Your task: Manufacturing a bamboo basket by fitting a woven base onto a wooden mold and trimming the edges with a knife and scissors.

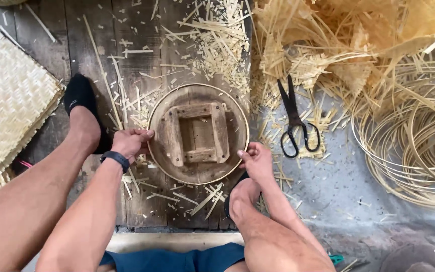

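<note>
A round wooden form (198,171) with a square wooden frame (196,133) on top lies on the dark plank floor between my feet. A thin bamboo hoop (242,113) rings its edge. My left hand (129,143) grips the form's left rim, fingers curled over the hoop. My right hand (256,160) presses the lower right rim, thumb on the hoop. A dark watch band (115,158) sits on my left wrist.
Black scissors (294,121) lie right of the form. Coiled bamboo hoops (419,151) sit at far right, a heap of shavings (348,40) above them. Woven bamboo mats (6,100) are stacked at left. Cut strips (217,45) litter the planks.
</note>
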